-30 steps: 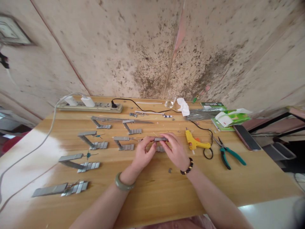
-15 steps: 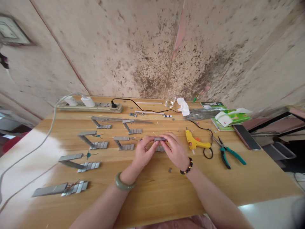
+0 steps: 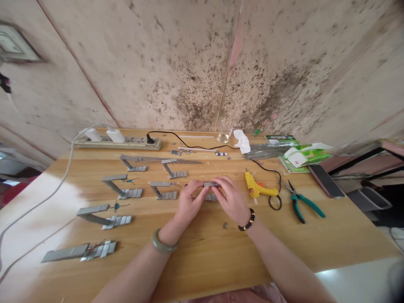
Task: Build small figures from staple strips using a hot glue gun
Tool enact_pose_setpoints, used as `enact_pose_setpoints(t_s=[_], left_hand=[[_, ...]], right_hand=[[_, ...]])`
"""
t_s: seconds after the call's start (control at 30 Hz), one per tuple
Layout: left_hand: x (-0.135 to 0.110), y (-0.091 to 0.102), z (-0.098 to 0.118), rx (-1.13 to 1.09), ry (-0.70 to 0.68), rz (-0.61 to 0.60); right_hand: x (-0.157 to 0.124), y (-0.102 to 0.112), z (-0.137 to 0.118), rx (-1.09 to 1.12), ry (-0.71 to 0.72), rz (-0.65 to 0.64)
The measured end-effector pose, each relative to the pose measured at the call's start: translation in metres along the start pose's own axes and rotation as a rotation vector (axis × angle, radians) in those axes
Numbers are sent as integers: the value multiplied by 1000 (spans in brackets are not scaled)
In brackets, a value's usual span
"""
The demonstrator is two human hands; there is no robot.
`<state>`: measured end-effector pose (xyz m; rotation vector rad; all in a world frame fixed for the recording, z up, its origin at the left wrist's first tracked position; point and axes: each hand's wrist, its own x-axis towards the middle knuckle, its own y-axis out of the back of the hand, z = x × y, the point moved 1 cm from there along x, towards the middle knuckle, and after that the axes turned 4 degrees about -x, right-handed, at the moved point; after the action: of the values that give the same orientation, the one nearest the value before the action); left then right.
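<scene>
My left hand and my right hand meet near the middle of the wooden table, both closed. Between their fingertips is a small grey strip-like piece, pinched from either side. Just below it a segmented grey base shows partly between the hands; whether the two are joined is hidden by my fingers. To the left stand several bent grey pieces with segmented bases, among them a near one and one close to my left hand. A flatter grey piece lies at the front left.
Right of my hands lie a yellow glue gun and teal-handled pliers. Farther right is a phone. Along the back are a power strip, a glass, a tissue and a bundle of thin wires.
</scene>
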<state>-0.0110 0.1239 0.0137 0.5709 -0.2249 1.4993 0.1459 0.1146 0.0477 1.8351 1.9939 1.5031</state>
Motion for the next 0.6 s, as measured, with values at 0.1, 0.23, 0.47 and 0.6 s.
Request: enact_pose_setpoints(t_s=[0.1, 0.23, 0.47, 0.6], left_hand=[[0, 0, 0, 3, -3, 6], [0, 0, 0, 9, -10, 9], [1, 1, 0, 28, -26, 13], [1, 1, 0, 30, -25, 9]], right_hand=[[0, 0, 0, 1, 1, 4], [0, 1, 0, 2, 4, 8], [-2, 1, 2, 8, -5, 11], [-3, 0, 5, 28, -25, 21]])
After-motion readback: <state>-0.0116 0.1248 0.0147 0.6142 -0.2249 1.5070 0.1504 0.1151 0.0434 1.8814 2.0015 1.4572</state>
